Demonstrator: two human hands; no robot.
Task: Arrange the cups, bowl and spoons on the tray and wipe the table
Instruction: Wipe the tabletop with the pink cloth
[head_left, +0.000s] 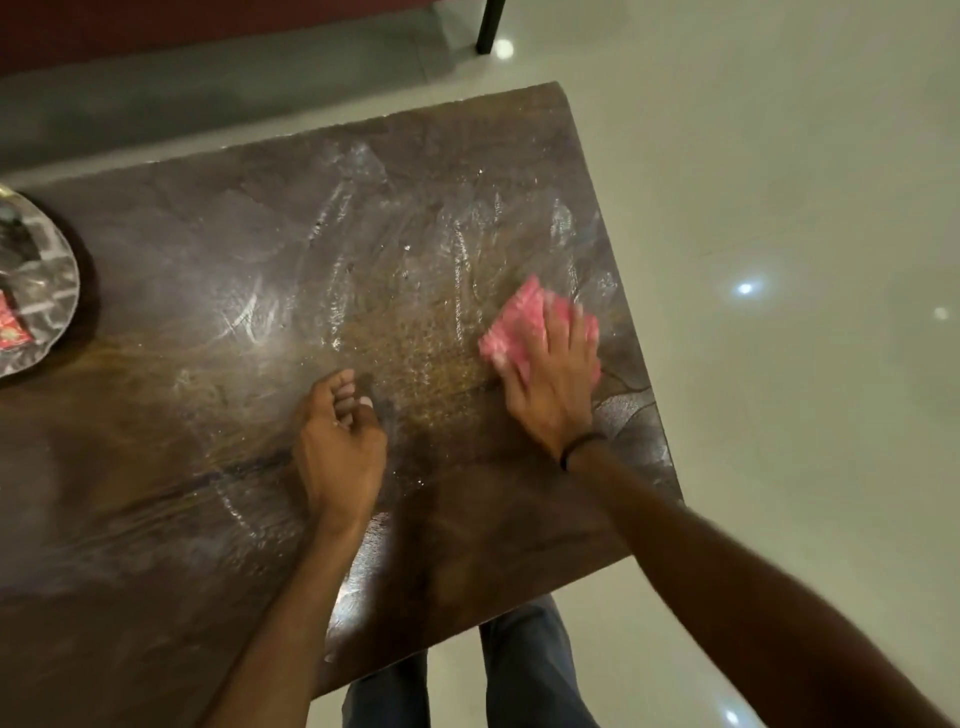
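The pink cloth (511, 325) is pressed flat to the table (208, 260) near its right edge under the spread right hand (550, 379). The left hand (337, 441) is loosely curled, nothing held. The pink cloth may be swept off that edge by an overlong stroke.

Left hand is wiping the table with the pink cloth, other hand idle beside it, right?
No. The head view shows the right hand wiping the table with the pink cloth; the left hand is the idle one beside it.
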